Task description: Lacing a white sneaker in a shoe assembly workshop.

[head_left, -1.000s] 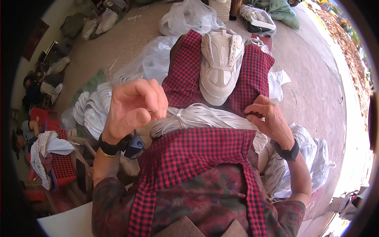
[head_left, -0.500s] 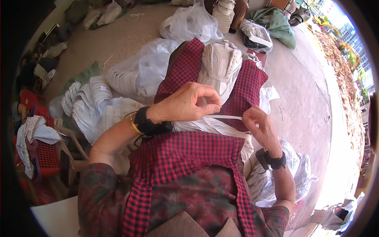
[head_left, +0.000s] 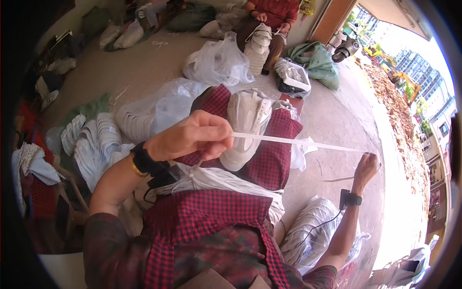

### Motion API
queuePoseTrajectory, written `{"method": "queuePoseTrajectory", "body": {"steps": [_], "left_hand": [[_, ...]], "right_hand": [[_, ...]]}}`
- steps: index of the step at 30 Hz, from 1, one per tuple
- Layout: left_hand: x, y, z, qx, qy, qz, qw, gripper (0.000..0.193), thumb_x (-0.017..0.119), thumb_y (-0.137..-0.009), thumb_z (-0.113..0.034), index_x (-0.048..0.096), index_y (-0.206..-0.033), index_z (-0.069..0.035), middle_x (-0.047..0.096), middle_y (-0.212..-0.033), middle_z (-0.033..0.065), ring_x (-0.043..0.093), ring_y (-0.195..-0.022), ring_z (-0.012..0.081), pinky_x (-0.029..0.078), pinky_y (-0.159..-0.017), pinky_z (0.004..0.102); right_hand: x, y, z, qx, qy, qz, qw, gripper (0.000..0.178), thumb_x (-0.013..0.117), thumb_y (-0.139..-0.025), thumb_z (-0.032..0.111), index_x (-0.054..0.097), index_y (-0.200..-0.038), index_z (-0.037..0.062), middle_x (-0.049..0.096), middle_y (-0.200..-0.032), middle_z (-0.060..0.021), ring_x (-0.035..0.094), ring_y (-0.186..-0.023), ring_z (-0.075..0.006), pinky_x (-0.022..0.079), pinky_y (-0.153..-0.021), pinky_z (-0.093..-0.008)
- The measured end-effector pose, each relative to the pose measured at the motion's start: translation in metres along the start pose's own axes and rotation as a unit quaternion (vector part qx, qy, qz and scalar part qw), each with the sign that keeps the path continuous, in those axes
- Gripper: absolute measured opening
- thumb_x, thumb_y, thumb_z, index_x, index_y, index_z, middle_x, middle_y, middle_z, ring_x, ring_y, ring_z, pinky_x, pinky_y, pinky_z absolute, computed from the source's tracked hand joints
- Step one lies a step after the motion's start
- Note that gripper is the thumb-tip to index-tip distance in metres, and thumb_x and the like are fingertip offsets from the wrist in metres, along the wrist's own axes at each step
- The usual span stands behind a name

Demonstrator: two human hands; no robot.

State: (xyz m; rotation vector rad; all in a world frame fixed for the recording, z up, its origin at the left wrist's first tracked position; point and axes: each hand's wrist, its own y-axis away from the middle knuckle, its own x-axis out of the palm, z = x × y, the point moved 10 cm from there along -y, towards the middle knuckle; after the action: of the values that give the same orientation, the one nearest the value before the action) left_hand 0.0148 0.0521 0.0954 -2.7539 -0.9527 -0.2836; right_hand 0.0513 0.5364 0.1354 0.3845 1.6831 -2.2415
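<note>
A flat white shoelace is stretched taut between my two hands. My left hand pinches one part of it above my lap. My right hand, far out to the right, is closed on the other part, and a loose tail hangs beside it. Behind the lace, a white sneaker lies on the red-and-black checked cloth over my knees, its eyelets partly unlaced. A bundle of white laces lies across my lap, partly hidden by the checked apron.
Stacked white shoe parts and clear plastic bags lie to the left and ahead. Another person sits at the back with stacked shoe pieces. A wrapped bundle is by my right arm; a green sack stands farther off.
My right hand has swung far out to the right, drawing the lace long and tight. My left hand has closed on the lace. The view has tilted up, showing the seated person.
</note>
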Motion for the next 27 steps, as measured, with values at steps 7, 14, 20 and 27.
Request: {"method": "queuePoseTrajectory", "body": {"steps": [7, 14, 20, 27], "left_hand": [[-0.051, 0.069, -0.165, 0.349, 0.177, -0.037, 0.920, 0.032, 0.033, -0.110, -0.025, 0.045, -0.087, -0.007, 0.033, -0.060, -0.0008, 0.026, -0.047, 0.0082, 0.024, -0.044, 0.0274], [-0.071, 0.090, -0.193, 0.425, 0.156, -0.041, 0.891, 0.029, 0.036, -0.110, -0.025, 0.050, -0.092, -0.007, 0.031, -0.059, -0.0038, 0.023, -0.046, 0.0059, 0.019, -0.039, 0.0236], [0.026, -0.020, -0.058, 0.028, -0.177, -0.051, 0.983, 0.028, 0.057, -0.102, -0.022, 0.071, -0.093, 0.001, 0.052, -0.062, -0.0043, 0.043, -0.055, 0.0017, 0.032, -0.051, 0.0204], [0.078, -0.067, 0.022, -0.008, -0.394, 0.049, 0.918, 0.020, 0.060, -0.096, -0.016, 0.073, -0.095, 0.000, 0.069, -0.075, 0.0034, 0.060, -0.073, 0.0049, 0.048, -0.068, 0.0261]], "right_hand": [[0.053, 0.049, -0.083, 0.143, 0.025, 0.028, 0.989, 0.024, 0.054, -0.091, 0.015, 0.059, -0.082, -0.0066, 0.062, -0.070, -0.0240, 0.062, -0.063, -0.0386, 0.047, -0.061, -0.0476], [0.070, 0.162, -0.271, 0.373, 0.271, 0.154, 0.874, 0.031, 0.056, -0.087, 0.025, 0.074, -0.089, 0.0005, 0.071, -0.089, -0.0228, 0.070, -0.087, -0.0400, 0.054, -0.080, -0.0465], [0.157, 0.147, -0.114, 0.189, 0.005, 0.189, 0.964, 0.027, 0.058, -0.084, 0.013, 0.068, -0.105, -0.0006, 0.070, -0.102, -0.0223, 0.068, -0.090, -0.0388, 0.053, -0.084, -0.0463], [0.086, 0.118, 0.253, 0.243, -0.645, 0.497, 0.527, 0.057, 0.037, -0.106, 0.049, 0.050, -0.131, 0.0002, 0.058, -0.118, -0.0136, 0.064, -0.098, -0.0179, 0.052, -0.085, -0.0308]]}}
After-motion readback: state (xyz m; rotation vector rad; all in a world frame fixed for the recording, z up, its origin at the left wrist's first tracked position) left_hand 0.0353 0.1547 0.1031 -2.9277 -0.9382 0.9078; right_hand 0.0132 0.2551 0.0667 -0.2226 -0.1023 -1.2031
